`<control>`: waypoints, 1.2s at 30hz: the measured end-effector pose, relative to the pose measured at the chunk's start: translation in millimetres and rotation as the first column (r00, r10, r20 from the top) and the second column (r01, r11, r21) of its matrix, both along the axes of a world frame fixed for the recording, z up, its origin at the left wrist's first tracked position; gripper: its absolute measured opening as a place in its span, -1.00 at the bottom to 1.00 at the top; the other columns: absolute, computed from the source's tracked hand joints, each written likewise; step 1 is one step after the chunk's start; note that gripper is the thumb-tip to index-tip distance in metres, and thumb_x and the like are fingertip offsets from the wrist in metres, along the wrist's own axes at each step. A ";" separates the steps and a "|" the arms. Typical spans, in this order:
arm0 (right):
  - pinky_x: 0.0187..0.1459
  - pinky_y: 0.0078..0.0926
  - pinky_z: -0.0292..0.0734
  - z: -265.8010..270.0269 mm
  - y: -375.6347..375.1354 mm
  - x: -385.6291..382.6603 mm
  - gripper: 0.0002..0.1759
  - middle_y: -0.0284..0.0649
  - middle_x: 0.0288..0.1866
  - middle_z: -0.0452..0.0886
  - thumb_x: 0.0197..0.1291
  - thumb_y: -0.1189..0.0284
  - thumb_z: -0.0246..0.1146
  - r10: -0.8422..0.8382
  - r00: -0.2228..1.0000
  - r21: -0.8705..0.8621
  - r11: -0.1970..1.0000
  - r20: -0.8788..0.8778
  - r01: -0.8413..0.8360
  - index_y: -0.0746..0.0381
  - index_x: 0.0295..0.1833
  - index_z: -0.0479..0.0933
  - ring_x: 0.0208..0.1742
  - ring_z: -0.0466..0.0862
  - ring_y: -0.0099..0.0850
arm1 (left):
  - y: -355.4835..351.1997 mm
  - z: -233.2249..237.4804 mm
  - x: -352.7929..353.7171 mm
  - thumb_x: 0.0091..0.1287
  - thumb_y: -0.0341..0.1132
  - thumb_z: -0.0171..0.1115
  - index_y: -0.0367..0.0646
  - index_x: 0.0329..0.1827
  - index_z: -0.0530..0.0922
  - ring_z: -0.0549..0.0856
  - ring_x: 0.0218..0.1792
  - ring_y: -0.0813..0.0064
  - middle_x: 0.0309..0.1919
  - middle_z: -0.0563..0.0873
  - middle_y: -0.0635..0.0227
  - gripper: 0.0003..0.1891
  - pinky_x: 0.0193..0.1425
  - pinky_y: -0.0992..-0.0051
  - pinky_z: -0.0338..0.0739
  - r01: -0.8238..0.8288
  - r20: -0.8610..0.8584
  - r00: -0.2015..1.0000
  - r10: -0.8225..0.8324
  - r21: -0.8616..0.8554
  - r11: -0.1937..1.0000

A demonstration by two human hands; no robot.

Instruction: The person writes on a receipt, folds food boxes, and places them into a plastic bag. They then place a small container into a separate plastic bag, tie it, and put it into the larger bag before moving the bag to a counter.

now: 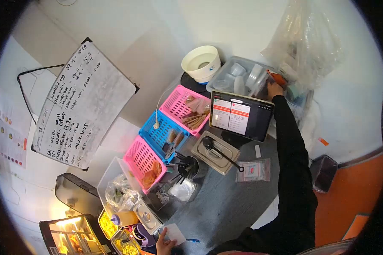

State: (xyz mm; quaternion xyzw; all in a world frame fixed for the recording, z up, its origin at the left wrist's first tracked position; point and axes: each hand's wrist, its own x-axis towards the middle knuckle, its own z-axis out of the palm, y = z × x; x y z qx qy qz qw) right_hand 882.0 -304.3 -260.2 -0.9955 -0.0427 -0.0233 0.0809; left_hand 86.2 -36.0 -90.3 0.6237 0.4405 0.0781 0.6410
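At the lower edge, my left hand [165, 245] holds a white slip of paper [175, 234] between thumb and fingers. A blue pen [193, 240] lies just right of the slip. My right arm stretches past the tablet [241, 116], and my right hand [275, 89] reaches to the right part of a clear plastic bin [225, 72]. Its fingers look curled, and what they grip is hidden. An orange-brown piece [277, 78] shows right by these fingers. White plastic cups and containers [254, 74] fill the bin's left part.
Pink [174, 100] and blue baskets [151, 131] line the wall. A black ladle [221, 153] rests on a lidded steel pan [217, 163]. Small clear packets [253, 171] lie on the dark table [225, 204]. A lit food warmer [72, 238] stands lower left; a plastic bag [304, 38] hangs upper right.
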 end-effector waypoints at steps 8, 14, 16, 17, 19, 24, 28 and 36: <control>-0.09 -0.08 0.57 42.8 -13.4 -32.7 -0.47 0.07 -0.17 0.64 -0.03 0.27 0.38 0.176 0.983 -0.036 0.983 -0.053 -0.178 0.28 0.05 0.46 -0.14 0.66 0.05 | 2.1 -28.4 0.0 0.20 -0.45 0.29 -0.11 0.44 0.21 0.53 -0.24 0.53 -0.09 0.51 0.32 -0.29 -0.15 0.57 0.53 0.023 -0.138 0.990 -0.021 0.013 1.000; -0.15 -0.05 0.57 23.8 -11.3 -26.8 -0.77 0.06 -0.21 0.63 -0.02 0.39 0.31 0.095 0.976 0.057 0.992 0.198 -0.108 0.28 -0.26 0.54 -0.14 0.65 0.04 | -9.0 -29.5 10.4 0.17 -0.61 0.19 -0.18 0.44 0.18 0.55 -0.30 0.54 -0.16 0.54 0.28 -0.28 -0.19 0.59 0.53 -0.075 -0.093 0.993 0.074 -0.009 0.997; -0.16 -0.05 0.57 24.7 -9.8 -28.0 -0.83 0.06 -0.24 0.63 0.03 0.43 0.25 0.083 0.972 0.034 0.995 0.220 -0.092 0.28 -0.27 0.52 -0.16 0.65 0.03 | -3.3 -22.7 9.3 0.12 -0.73 0.16 -0.26 0.43 0.16 0.68 -0.11 0.36 0.10 0.55 0.01 -0.25 -0.04 0.51 0.60 -0.006 -0.154 0.988 -0.003 -0.057 0.998; -0.17 -0.05 0.57 27.0 -7.5 -27.4 -0.85 0.06 -0.25 0.62 0.05 0.45 0.22 0.077 0.969 0.023 0.996 0.236 -0.085 0.29 -0.27 0.52 -0.17 0.66 0.03 | -5.2 -20.3 10.5 0.14 -0.68 0.19 -0.23 0.44 0.17 0.60 -0.24 0.49 -0.10 0.53 0.19 -0.26 -0.15 0.57 0.55 0.001 -0.164 0.986 -0.007 -0.036 0.999; -0.16 -0.04 0.57 23.7 -10.4 -22.6 -0.84 0.07 -0.24 0.62 0.07 0.46 0.19 0.068 0.965 0.071 0.994 0.254 -0.089 0.28 -0.23 0.54 -0.18 0.65 0.05 | -12.9 -11.6 15.5 0.18 -0.56 0.24 -0.18 0.44 0.19 0.43 -0.50 0.73 -0.48 0.47 0.56 -0.28 -0.37 0.71 0.44 0.015 -0.187 0.982 -0.014 0.003 1.000; -0.16 -0.10 0.60 44.2 0.1 -46.4 -0.77 0.09 -0.19 0.63 0.14 0.46 0.13 0.016 0.948 0.112 0.992 0.319 -0.055 0.32 -0.16 0.61 -0.15 0.67 0.01 | -14.5 -21.3 10.2 0.18 -0.55 0.28 -0.21 0.43 0.20 0.37 -0.55 0.81 -0.58 0.38 0.67 -0.28 -0.44 0.77 0.36 -0.072 -0.131 0.989 0.063 -0.069 0.995; -0.08 -0.13 0.59 40.4 -6.7 -40.3 -0.66 0.11 -0.05 0.60 0.06 0.30 0.25 -0.015 0.999 -0.017 1.000 0.042 0.016 0.30 -0.11 0.62 -0.05 0.65 -0.01 | -4.2 -34.9 -7.2 0.19 -0.56 0.28 -0.21 0.45 0.18 0.39 -0.53 0.80 -0.55 0.39 0.66 -0.27 -0.40 0.76 0.40 0.031 -0.146 0.989 -0.037 -0.044 0.999; 0.04 -0.13 0.51 60.2 -8.2 -37.4 -0.55 0.08 0.05 0.57 0.03 0.26 0.24 0.037 0.975 -0.017 0.999 -0.217 -0.041 0.33 -0.02 0.54 0.04 0.61 -0.02 | -4.0 -32.4 1.6 0.16 -0.64 0.21 -0.22 0.44 0.16 0.62 -0.21 0.51 -0.08 0.57 0.20 -0.26 -0.11 0.60 0.55 -0.036 -0.177 0.984 0.014 -0.120 0.992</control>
